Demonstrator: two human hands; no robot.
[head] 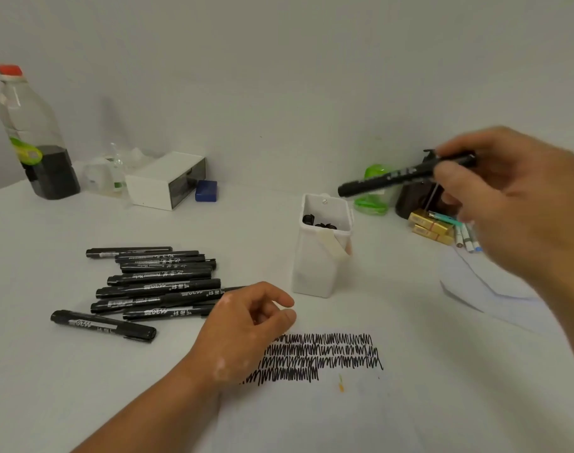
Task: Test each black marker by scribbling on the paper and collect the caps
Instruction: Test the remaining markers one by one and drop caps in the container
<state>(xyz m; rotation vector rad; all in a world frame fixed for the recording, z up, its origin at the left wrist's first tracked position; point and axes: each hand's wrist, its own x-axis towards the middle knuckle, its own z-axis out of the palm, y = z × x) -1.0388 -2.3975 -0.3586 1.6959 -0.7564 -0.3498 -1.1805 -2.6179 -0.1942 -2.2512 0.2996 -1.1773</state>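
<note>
right hand pinches a black marker in the air near the white cap box, left hand rests loosely curled, empty-looking, on the paper. I'd pin the sheet and scribble below the scribbles

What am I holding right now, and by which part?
Your right hand pinches a black marker near its raised end; the left hand rests on the paper, holding nothing.
</note>
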